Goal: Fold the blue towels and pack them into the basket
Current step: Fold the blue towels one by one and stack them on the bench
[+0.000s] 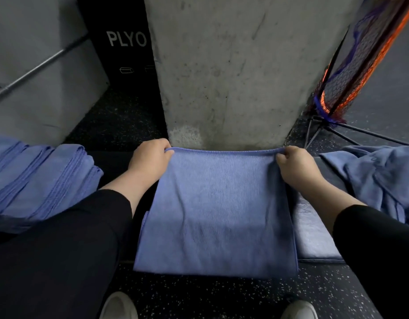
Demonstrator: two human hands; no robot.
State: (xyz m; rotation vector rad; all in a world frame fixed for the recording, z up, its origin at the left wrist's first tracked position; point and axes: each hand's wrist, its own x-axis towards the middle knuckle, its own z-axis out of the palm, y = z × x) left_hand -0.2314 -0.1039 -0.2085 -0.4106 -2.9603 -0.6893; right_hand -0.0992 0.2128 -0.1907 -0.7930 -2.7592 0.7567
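A soft blue microfibre towel [216,210] lies spread over a dark padded bench [314,236], its near edge hanging toward the speckled black rubber floor [222,295]. The left hand [150,157] pinches the towel's far left corner, fingers curled over the stitched hem. The right hand [293,163] pinches the far right corner in the same way, so the far edge runs taut between the two hands. Both forearms come out of black sleeves [369,229].

Directly beyond the towel's far edge rises a grey, scuffed concrete pillar [229,72]. Left of the towel sits a stack of folded blue towels [42,178], apart from it. Right of the towel lies a rumpled heap of unfolded blue towels [380,178]. Beyond that heap, to the right of the pillar, stands a leaning black-and-orange mesh basket [357,65] on thin black wire legs. Left of the pillar is a black box lettered "PLYO" [120,42]. Below the towel's near edge, two white shoe tips [119,306] show on the floor.
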